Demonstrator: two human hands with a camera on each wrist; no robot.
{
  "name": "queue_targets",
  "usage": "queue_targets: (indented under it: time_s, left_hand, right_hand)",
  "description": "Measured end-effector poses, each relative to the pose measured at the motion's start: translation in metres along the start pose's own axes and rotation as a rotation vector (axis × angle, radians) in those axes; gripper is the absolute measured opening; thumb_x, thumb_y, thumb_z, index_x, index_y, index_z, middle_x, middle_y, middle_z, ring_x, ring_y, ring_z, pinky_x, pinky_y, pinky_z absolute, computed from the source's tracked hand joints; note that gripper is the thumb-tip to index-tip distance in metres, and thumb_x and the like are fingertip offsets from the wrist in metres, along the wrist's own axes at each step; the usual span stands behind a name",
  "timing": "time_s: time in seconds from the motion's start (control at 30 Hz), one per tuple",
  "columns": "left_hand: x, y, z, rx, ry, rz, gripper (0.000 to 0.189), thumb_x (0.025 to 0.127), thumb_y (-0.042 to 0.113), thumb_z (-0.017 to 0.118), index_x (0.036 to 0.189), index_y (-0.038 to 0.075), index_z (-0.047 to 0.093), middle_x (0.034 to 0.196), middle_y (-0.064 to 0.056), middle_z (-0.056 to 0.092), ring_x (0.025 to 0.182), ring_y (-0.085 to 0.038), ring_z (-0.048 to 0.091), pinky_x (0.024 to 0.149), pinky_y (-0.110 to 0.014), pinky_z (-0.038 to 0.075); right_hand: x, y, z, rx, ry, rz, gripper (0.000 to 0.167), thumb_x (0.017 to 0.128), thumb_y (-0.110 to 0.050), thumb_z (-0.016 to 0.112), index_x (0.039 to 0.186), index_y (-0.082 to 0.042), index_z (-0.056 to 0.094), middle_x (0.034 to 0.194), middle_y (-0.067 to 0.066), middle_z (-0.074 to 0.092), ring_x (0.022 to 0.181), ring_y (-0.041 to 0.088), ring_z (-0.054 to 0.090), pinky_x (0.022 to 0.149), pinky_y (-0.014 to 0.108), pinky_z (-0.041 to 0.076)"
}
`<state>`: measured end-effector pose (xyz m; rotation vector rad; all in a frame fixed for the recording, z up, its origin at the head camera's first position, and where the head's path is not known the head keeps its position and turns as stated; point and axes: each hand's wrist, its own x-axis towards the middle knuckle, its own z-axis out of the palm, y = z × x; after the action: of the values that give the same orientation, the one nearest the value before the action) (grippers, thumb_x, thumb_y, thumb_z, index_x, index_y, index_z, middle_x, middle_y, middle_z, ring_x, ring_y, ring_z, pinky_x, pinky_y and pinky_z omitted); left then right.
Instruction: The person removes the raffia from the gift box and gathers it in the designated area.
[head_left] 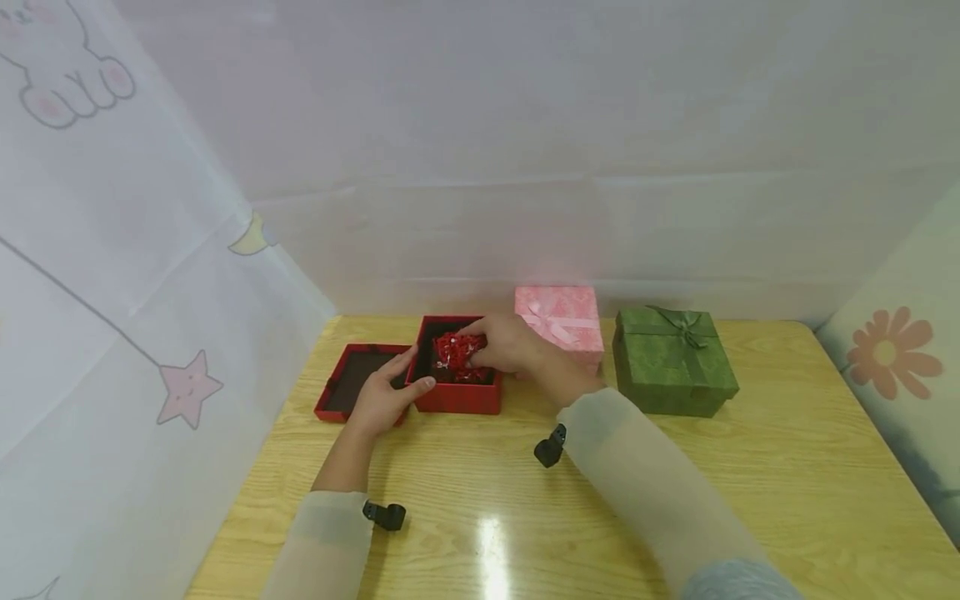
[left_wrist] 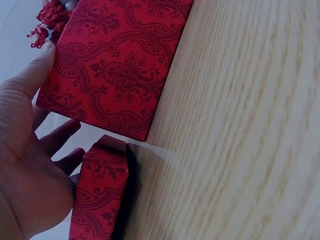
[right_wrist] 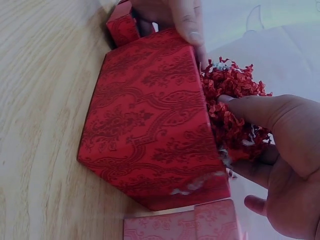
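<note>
A red patterned gift box (head_left: 457, 402) stands uncovered on the table, its inside dark. My right hand (head_left: 504, 342) reaches over its right side and grips a clump of red crinkled paper shreds (right_wrist: 235, 95) between thumb and fingers. In the right wrist view the clump bulges above the rim, with a few whitish or clear bits among the shreds. My left hand (head_left: 381, 403) touches the box's near left corner, thumb at the front rim and spread fingers along the left side. Beneath that hand lies the red lid (head_left: 356, 379), its dark inside facing up.
Right of the red box stands a closed pink gift box (head_left: 558, 308) with a ribbon bow. Farther right is a closed green gift box (head_left: 667, 362), also ribboned. All rest on a wooden table (head_left: 465, 483) with pale printed cloth behind and at the sides.
</note>
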<state>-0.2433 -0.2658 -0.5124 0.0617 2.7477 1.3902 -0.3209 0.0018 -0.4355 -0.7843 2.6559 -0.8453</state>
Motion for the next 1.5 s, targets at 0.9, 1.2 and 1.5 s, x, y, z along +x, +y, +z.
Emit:
queue_targets:
  time_s: [0.9,1.2,1.5]
  left_hand:
    - [0.000,-0.001,0.000,0.018,0.004,-0.011,0.084,0.087,0.069,0.072,0.159,0.046,0.036,0.168,0.000,0.032,0.155,-0.038,0.023,0.118,-0.070,0.021]
    - [0.000,-0.001,-0.001,0.022,0.004,-0.010,0.084,0.087,0.070,0.071,0.159,0.046,0.037,0.168,0.001,0.033,0.156,-0.037,0.023,0.119,-0.070,0.020]
    - [0.000,0.000,-0.002,0.024,-0.003,-0.011,0.084,0.087,0.070,0.071,0.160,0.046,0.036,0.168,0.001,0.031,0.156,-0.037,0.022,0.119,-0.070,0.020]
  right_hand:
    - [-0.048,0.013,-0.019,0.205,0.096,-0.042,0.050,0.088,-0.019,0.085,0.135,-0.028,0.072,0.104,-0.004,0.075,0.066,0.024,0.071,0.057,0.033,0.058]
    - [-0.065,0.020,-0.028,0.139,0.140,-0.074,0.049,0.088,-0.024,0.086,0.135,-0.025,0.072,0.112,-0.003,0.076,0.065,0.010,0.063,0.056,0.029,0.053]
    - [-0.087,0.036,-0.029,0.141,0.203,-0.154,0.049,0.086,-0.021,0.087,0.133,-0.017,0.073,0.116,0.000,0.077,0.080,0.007,0.065,0.069,0.027,0.056]
